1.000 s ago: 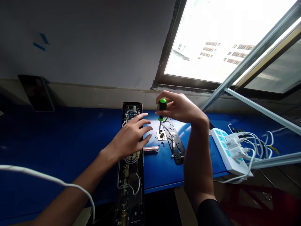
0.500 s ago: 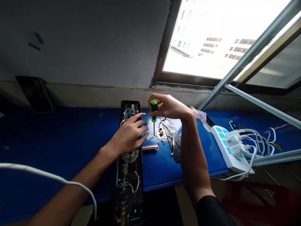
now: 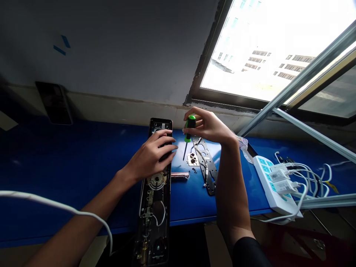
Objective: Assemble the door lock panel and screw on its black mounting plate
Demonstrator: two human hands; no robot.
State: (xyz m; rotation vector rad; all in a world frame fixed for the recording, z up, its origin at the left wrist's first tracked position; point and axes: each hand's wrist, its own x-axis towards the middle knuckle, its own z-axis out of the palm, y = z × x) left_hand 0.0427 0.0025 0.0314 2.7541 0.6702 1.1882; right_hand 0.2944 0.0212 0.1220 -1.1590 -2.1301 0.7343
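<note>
A long black device [image 3: 158, 237] with its inside exposed lies across the blue table's front edge. My left hand [image 3: 151, 154] rests over its upper part, fingers apart. In my right hand [image 3: 201, 124] is a green and black screwdriver [image 3: 191, 128], its shaft pointing down above the table right of the device. Near the tip are a small square metal part [image 3: 193, 159] and several tiny dark screws [image 3: 194, 171]. A pinkish cylinder [image 3: 180, 175] sits beside the device. Further right, a black perforated plate [image 3: 211, 174] has a white cable [image 3: 203, 157] on it.
On the right is a white power strip [image 3: 275, 189] with plugged chargers and cables. A metal frame [image 3: 314, 135] stands before the window. A dark tablet-like panel [image 3: 54, 104] leans on the wall at left. A white cable [image 3: 66, 208] hangs across my left forearm.
The whole view has shifted, with objects appearing further right. The screwdriver in my right hand is now more tilted. My left hand stays on the device.
</note>
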